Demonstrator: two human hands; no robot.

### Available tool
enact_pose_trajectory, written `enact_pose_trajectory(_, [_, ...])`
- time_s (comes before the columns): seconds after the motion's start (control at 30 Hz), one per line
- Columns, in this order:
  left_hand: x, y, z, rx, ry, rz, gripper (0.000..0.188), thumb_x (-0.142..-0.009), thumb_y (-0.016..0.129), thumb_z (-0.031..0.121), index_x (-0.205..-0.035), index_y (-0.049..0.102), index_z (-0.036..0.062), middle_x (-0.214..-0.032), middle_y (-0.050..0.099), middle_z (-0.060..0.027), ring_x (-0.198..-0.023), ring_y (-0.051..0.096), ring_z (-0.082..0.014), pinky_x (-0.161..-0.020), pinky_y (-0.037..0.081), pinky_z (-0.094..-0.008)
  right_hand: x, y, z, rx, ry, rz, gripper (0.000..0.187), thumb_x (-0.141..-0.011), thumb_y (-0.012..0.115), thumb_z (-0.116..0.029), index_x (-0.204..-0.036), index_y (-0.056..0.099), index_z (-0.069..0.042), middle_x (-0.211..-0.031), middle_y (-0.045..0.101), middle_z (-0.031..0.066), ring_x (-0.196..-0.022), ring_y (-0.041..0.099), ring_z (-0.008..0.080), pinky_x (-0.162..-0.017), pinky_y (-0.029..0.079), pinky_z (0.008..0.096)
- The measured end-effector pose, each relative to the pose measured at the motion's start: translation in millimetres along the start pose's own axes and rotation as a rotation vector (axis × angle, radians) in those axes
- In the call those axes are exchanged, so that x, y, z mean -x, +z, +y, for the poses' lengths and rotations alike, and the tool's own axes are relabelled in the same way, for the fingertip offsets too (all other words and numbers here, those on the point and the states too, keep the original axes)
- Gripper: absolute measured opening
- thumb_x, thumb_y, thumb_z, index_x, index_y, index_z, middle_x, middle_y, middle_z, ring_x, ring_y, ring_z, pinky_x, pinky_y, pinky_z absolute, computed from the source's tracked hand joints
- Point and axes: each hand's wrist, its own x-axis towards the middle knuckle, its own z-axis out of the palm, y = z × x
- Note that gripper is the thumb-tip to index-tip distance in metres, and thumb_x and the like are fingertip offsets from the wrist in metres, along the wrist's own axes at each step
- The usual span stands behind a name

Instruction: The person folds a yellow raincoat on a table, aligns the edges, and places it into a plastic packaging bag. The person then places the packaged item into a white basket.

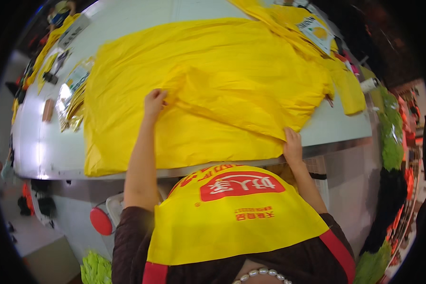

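Note:
A large yellow garment (213, 52) of thin, slightly shiny cloth lies spread over the white table in front of me. My left hand (154, 102) pinches a fold of it near the middle, fingers closed on the cloth. At the garment's near right edge, my right hand (292, 144) grips the cloth between thumb and fingers. Between the two hands a loose flap of the cloth runs slantwise, its lower edge lifted into a crease. What lies under the flap is hidden.
More yellow garments with a white printed sheet (315, 33) lie at the far right. To the left are clear plastic packets (73, 94), a small brown block (47, 110) and a dark tool. A red round stool (100, 221) stands below the table. Another person works at the far left.

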Motion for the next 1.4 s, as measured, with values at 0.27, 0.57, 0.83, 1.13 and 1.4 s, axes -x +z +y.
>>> enact_pose_trajectory(0.27, [155, -81, -47, 0.27, 0.012, 0.122, 0.022, -0.086, 0.049, 0.018, -0.099, 0.056, 0.0022, -0.078, 0.06, -0.0054, -0.066, 0.058, -0.0145, -0.058, 0.047, -0.0278, -5, -36, 13, -0.177, -0.023, -0.462, 0.05, -0.075, 0.061, -0.017, -0.122, 0.05, -0.005, -0.131, 0.044, 0.0152, -0.126, 0.034, 0.0337, -0.103, 0.024, 0.045])
enact_pose_trajectory(0.57, [183, -45, -8, 0.1, -0.012, 0.017, 0.031, -0.088, 0.054, 0.027, -0.104, 0.055, -0.0006, -0.091, 0.058, -0.0025, -0.081, 0.053, -0.012, -0.075, 0.041, -0.0265, -126, -45, 196, 0.028, 0.25, 0.338, 0.023, -0.083, 0.048, -0.009, -0.104, 0.056, -0.003, -0.098, 0.06, 0.0195, -0.094, 0.057, 0.0341, -0.08, 0.044, 0.0407])
enact_pose_trajectory(0.83, [155, -50, -50, 0.173, 0.03, 0.463, 0.042, -0.095, 0.042, 0.034, -0.11, 0.054, -0.0028, -0.103, 0.058, -0.0103, -0.088, 0.056, -0.0204, -0.073, 0.046, -0.0303, -172, -71, 265, -0.038, 0.358, -0.187, 0.02, -0.081, 0.044, -0.013, -0.093, 0.056, -0.002, -0.103, 0.058, 0.0224, -0.096, 0.054, 0.0405, -0.082, 0.043, 0.0439])
enact_pose_trajectory(1.13, [172, -41, -56, 0.335, -0.491, 0.201, 0.038, -0.088, 0.044, 0.052, -0.078, 0.054, 0.0169, -0.052, 0.031, 0.006, -0.044, 0.029, -0.0076, -0.042, 0.024, -0.0234, -174, -36, 197, 0.305, 0.085, 0.179, 0.037, -0.083, 0.049, -0.014, -0.119, 0.05, -0.005, -0.128, 0.044, 0.0221, -0.119, 0.038, 0.0392, -0.097, 0.034, 0.0424])
enact_pose_trajectory(1.4, [129, -21, 34, -0.069, -0.279, 0.057, 0.04, -0.09, 0.047, 0.034, -0.106, 0.057, -0.0017, -0.09, 0.061, -0.0086, -0.078, 0.057, -0.0188, -0.071, 0.045, -0.0314, -70, 14, 41, 0.222, 0.088, -0.284, 0.065, -0.084, 0.048, -0.048, -0.135, 0.035, -0.01, -0.144, 0.023, 0.0182, -0.132, 0.018, 0.0394, -0.101, 0.013, 0.0606])
